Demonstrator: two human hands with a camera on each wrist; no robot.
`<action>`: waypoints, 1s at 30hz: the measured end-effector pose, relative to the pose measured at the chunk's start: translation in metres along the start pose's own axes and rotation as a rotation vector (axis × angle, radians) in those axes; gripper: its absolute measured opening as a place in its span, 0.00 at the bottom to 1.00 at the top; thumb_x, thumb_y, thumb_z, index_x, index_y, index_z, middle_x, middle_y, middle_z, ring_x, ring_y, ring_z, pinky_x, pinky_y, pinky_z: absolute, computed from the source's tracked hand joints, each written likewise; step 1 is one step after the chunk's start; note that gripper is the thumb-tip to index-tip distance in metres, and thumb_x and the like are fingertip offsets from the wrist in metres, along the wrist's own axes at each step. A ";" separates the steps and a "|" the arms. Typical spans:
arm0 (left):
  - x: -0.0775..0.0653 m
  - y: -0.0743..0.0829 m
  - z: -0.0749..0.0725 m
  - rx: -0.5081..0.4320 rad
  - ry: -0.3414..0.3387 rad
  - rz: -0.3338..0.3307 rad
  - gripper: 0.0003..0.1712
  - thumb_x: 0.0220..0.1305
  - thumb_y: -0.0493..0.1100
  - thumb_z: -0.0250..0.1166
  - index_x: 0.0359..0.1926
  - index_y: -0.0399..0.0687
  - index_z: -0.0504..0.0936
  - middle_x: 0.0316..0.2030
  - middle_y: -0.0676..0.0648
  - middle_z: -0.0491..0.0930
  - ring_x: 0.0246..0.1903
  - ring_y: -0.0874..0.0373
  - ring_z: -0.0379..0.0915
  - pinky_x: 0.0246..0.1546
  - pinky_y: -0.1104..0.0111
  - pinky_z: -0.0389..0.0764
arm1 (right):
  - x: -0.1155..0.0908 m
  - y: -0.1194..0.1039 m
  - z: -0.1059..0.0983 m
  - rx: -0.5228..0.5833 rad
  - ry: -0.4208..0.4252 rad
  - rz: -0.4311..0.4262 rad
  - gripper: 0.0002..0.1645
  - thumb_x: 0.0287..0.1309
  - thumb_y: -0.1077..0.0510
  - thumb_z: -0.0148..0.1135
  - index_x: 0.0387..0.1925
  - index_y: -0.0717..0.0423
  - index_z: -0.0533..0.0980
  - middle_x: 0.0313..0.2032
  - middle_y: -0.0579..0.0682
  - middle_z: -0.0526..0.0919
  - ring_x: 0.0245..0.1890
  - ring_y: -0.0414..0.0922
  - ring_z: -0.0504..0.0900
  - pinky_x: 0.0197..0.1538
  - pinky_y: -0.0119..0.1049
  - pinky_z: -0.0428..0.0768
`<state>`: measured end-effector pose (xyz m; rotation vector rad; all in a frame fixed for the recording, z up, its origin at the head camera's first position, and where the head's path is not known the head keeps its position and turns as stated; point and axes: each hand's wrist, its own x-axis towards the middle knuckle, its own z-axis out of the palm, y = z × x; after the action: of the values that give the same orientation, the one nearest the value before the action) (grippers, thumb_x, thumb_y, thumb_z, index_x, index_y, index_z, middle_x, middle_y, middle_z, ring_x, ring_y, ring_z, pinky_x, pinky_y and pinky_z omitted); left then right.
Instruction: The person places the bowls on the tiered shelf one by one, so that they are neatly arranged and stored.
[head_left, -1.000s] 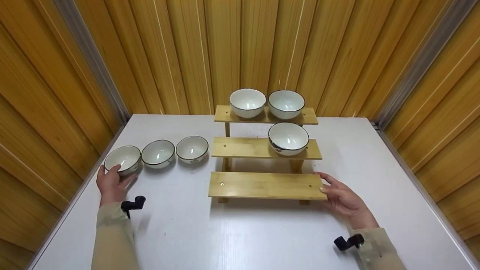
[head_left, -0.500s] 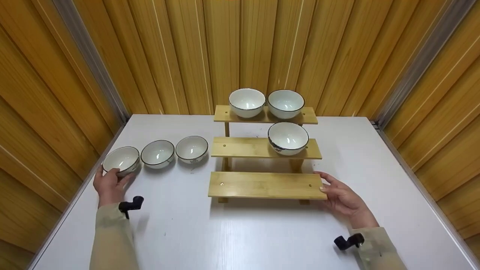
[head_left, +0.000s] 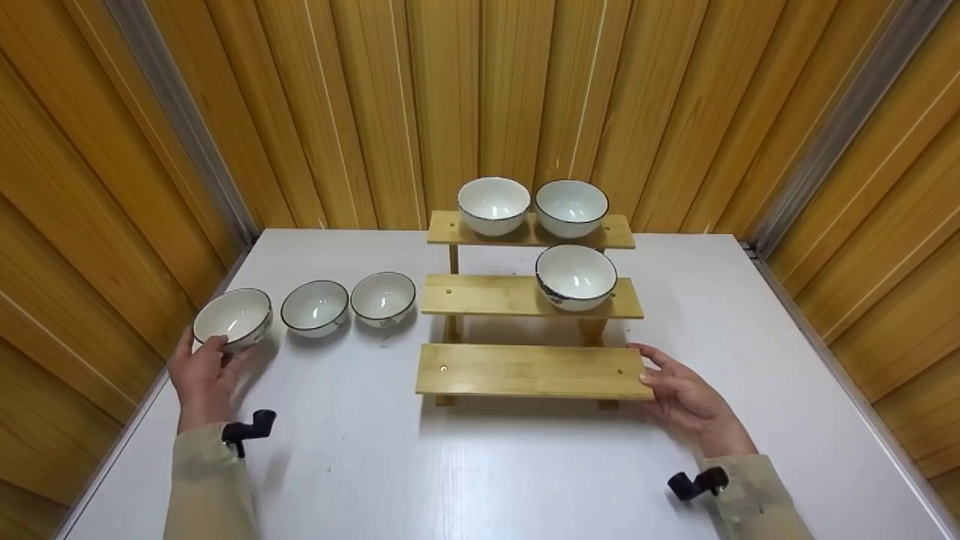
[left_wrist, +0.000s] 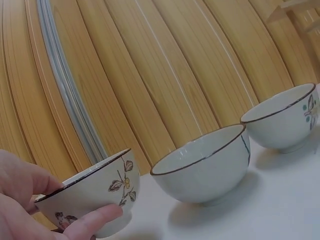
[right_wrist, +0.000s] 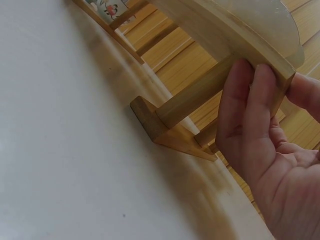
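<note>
Surface (head_left: 375, 472): white, semi-glossy; we see pale glare toward the near side, a few dark specks, soft shadows under the stand and bowls.
Room: wood-grain panels (head_left: 442, 97) on three sides, boards upright at the back; grey metal strips (head_left: 176, 105) run up both rear corners.
Left hand (head_left: 204, 379): pinching the floral bowl (head_left: 232, 311), thumb over the dark rim, fingers under its side. We can't tell if its foot touches the surface.
Bowl row: middle bowl (head_left: 315, 309) just beside it, then end bowl (head_left: 384, 298) near the stand; both upright on the surface.
Right hand (head_left: 686, 397): gripping the right end of the lowest tier of the wooden stand (head_left: 525, 371), thumb on top, fingers beneath.
Stand load: two bowls on top, left one (head_left: 493, 206) and right one (head_left: 572, 208); patterned bowl (head_left: 576, 277) at the middle tier's right end.
Sleeves (head_left: 210, 487): beige, both wrists wearing black mounts (head_left: 251, 429).
</note>
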<state>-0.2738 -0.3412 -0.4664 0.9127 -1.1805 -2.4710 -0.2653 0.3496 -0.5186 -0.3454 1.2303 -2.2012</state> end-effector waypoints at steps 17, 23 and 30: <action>-0.059 0.012 0.061 0.262 -0.347 -0.067 0.46 0.76 0.31 0.55 0.81 0.74 0.48 0.83 0.54 0.30 0.66 0.46 0.60 0.53 0.59 0.88 | 0.000 0.000 -0.001 0.059 -0.054 -0.007 0.33 0.75 0.76 0.28 0.72 0.49 0.58 0.63 0.53 0.77 0.56 0.48 0.84 0.57 0.34 0.88; -0.078 0.000 0.090 0.402 -0.474 -0.041 0.44 0.76 0.31 0.54 0.82 0.68 0.48 0.83 0.49 0.33 0.69 0.41 0.58 0.54 0.60 0.88 | 0.000 0.001 -0.001 0.047 -0.031 -0.004 0.34 0.75 0.75 0.30 0.70 0.46 0.64 0.62 0.51 0.76 0.56 0.47 0.84 0.58 0.34 0.87; -0.096 -0.021 0.127 0.498 -0.614 -0.020 0.43 0.75 0.30 0.53 0.83 0.60 0.49 0.82 0.42 0.41 0.70 0.37 0.59 0.53 0.60 0.89 | -0.001 0.000 -0.001 0.020 -0.006 0.001 0.33 0.75 0.74 0.32 0.75 0.50 0.56 0.63 0.50 0.74 0.57 0.44 0.82 0.59 0.32 0.86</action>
<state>-0.2800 -0.2050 -0.3808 0.2333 -2.0497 -2.5992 -0.2644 0.3508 -0.5190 -0.3434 1.2035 -2.2087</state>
